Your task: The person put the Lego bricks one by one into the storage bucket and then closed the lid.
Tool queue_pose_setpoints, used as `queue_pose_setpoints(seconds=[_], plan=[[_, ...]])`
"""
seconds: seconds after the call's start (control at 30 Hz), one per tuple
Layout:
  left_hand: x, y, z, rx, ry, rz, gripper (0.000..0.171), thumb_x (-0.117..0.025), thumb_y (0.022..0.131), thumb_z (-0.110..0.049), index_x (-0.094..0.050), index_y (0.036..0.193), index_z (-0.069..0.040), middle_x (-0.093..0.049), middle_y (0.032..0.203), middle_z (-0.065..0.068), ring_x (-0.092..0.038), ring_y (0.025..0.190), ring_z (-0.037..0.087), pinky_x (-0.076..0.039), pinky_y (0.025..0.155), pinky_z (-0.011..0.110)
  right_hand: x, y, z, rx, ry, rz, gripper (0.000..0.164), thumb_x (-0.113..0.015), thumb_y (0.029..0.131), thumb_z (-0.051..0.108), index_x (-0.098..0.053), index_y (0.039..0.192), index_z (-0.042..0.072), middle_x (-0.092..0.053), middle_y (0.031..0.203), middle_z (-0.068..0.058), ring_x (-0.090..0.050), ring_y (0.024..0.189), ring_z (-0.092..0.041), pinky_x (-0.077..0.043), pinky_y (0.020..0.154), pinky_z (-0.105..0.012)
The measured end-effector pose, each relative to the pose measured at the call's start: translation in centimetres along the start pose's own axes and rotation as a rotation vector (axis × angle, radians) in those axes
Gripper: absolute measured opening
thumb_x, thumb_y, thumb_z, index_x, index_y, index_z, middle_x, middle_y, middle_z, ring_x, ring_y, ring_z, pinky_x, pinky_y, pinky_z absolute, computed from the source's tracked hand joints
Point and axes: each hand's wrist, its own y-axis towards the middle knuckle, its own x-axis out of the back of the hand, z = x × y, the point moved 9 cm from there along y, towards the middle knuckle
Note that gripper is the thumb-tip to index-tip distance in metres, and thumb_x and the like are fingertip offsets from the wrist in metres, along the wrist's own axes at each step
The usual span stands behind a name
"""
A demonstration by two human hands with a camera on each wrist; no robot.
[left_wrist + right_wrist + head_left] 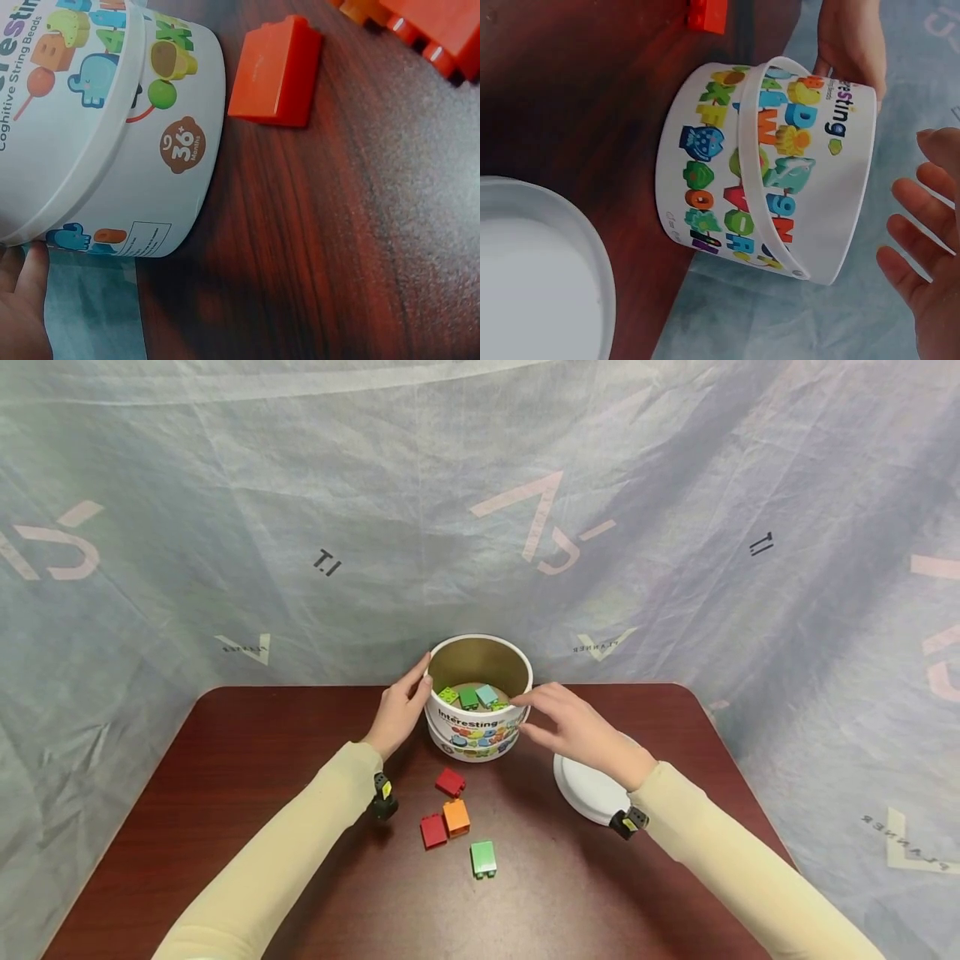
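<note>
A white bucket (477,718) printed with colourful letters and pictures stands upright at the table's back edge. Inside it lie several blocks, among them a green block (468,697) and a light blue block (487,695). My left hand (397,710) rests against the bucket's left side, fingers extended up to the rim. On the other side, my right hand (567,722) is held near the rim with its fingers spread; the right wrist view shows it (934,225) apart from the bucket and holding nothing.
In front of the bucket lie a red block (450,782), another red block (432,832), an orange block (456,817) and a light green block (483,858). A round white lid (588,789) lies beneath my right forearm. Grey cloth (420,510) hangs behind the table.
</note>
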Motion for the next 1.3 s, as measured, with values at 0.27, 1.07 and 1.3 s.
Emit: queue_pose_setpoints(seconds=[0.27,1.07,1.3], plan=[[0.0,-0.1,0.0,0.009,0.004,0.006,0.054,-0.049,0.112,-0.031,-0.036,0.164,-0.024,-0.036,0.166,-0.005,-0.038,0.150,0.020,-0.037,0.121,0.045,-0.7,-1.4,0.9,0.022,0.038,0.013,0.038,-0.080,0.093,0.014,-0.071,0.128,0.004,-0.072,0.120,-0.005,-0.061,0.115,-0.021,-0.052,0.099,-0.041],[0.1,0.1,0.0,0.003,0.002,-0.002,0.053,-0.049,0.112,-0.030,-0.038,0.164,-0.023,-0.036,0.166,-0.006,-0.038,0.150,0.020,-0.036,0.121,0.046,-4.3,-4.8,3.2,0.106,0.072,0.074,0.038,-0.080,0.094,0.024,-0.070,0.129,0.012,-0.071,0.120,0.000,-0.063,0.113,-0.015,-0.054,0.097,-0.035],[0.1,0.1,-0.1,0.002,0.014,-0.003,0.054,-0.048,0.112,-0.032,-0.037,0.164,-0.024,-0.037,0.167,-0.003,-0.038,0.151,0.020,-0.035,0.122,0.045,-5.9,-5.9,3.6,0.124,0.088,0.103,0.037,-0.076,0.098,0.029,-0.069,0.129,0.011,-0.070,0.120,0.000,-0.062,0.114,-0.014,-0.054,0.098,-0.034]])
